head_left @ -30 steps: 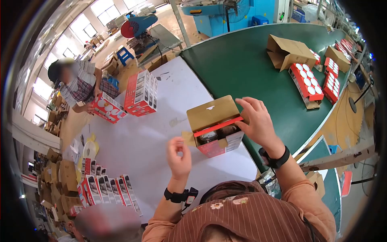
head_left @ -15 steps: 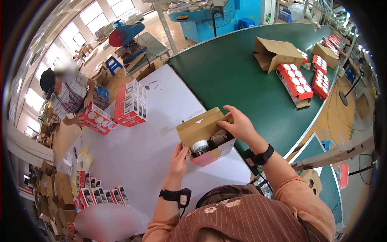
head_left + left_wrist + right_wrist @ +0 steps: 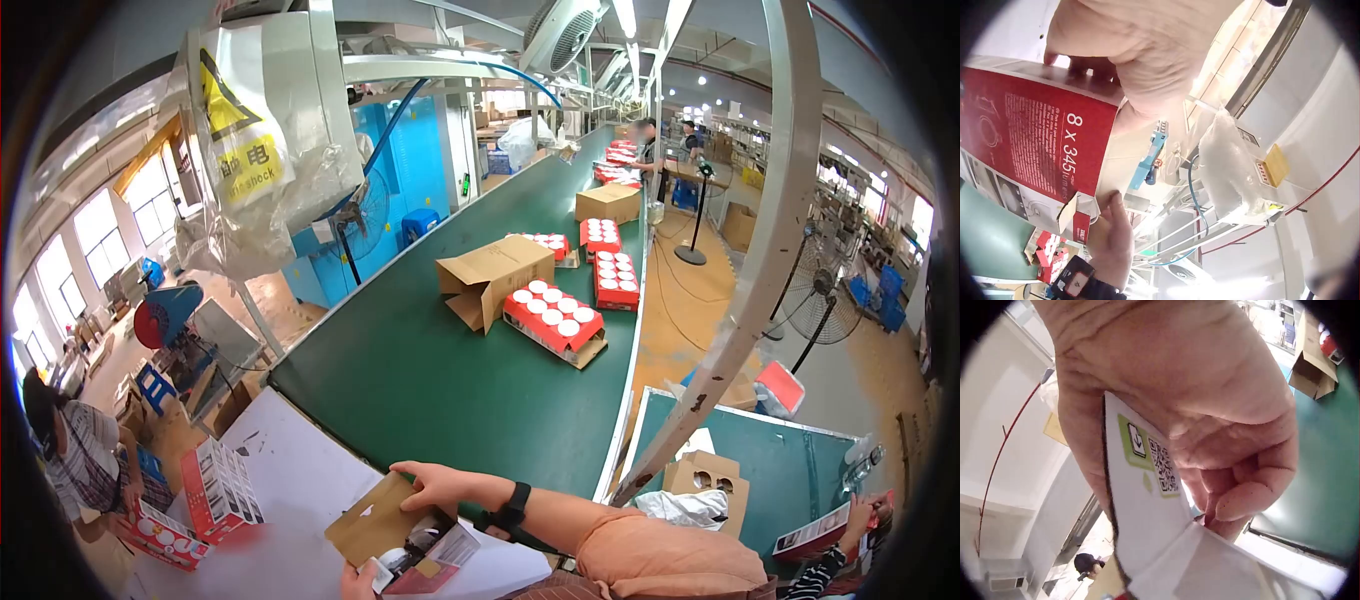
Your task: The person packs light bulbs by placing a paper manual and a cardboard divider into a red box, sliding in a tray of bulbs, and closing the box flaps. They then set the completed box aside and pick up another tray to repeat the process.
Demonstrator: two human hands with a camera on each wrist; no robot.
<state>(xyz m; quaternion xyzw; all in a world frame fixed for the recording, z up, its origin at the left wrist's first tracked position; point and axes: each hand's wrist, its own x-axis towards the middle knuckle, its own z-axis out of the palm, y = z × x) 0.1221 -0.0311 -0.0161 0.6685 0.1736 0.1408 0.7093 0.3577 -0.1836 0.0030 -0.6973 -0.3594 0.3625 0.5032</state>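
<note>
One carton (image 3: 455, 558), lid (image 3: 358, 530) raised | left hand (image 3: 358, 581) grips its side | right hand (image 3: 432, 487) pinches its flap (image 3: 1147, 481) | step: seemingly closing | next: likely fold flap in

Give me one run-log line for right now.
Left hand: grips box | right hand: holds lid | box: open | contents: partly visible inside

Gap ahead, tight up close

Passable: bare green belt (image 3: 420, 395) beyond the box (image 3: 455, 552). Blocked farther out: brown carton (image 3: 515, 265), red pack (image 3: 553, 322). Box mouth hemmed in by raised flap (image 3: 352, 532), left hand (image 3: 360, 581) near corner, right hand (image 3: 438, 487) far end. Red boxes (image 3: 218, 495) obstruct left.
</note>
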